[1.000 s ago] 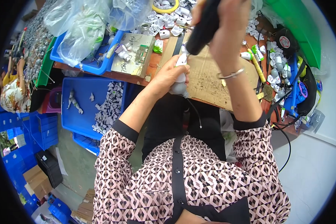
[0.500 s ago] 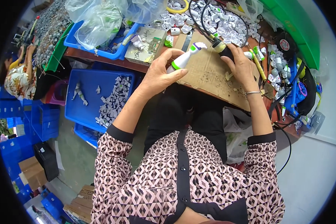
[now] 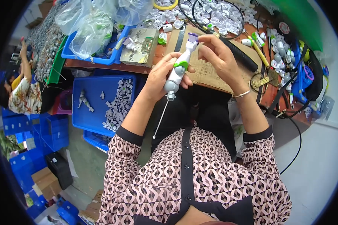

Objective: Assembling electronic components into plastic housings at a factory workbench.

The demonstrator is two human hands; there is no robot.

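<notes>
My left hand (image 3: 158, 78) is closed round a toy figure's limb (image 3: 181, 63) in white, grey and green, held at a slant over the bench's near edge. Its purple-tipped end points up and away. From the grey end a thin pale rod (image 3: 160, 119) with a small tip hangs towards my lap. My right hand (image 3: 222, 62) is beside the purple end, fingers bent and apart; its index fingertip is at or very near that end, and contact is unclear. Beyond my right hand a black cylindrical tool (image 3: 241, 56) lies on the cardboard sheet (image 3: 204, 73).
White toy parts (image 3: 221, 17) are heaped at the back. A blue tray (image 3: 112, 60) with plastic bags and a pale box (image 3: 139, 47) stand left. Below, another blue tray (image 3: 90, 118) holds small parts. A yellow-handled tool (image 3: 260, 52) and cables lie right. Another person (image 3: 24, 93) sits far left.
My right hand has let go of the black tool and moved left to the limb's purple end. My left hand has turned the limb more upright, bringing its grey end and thin rod into view.
</notes>
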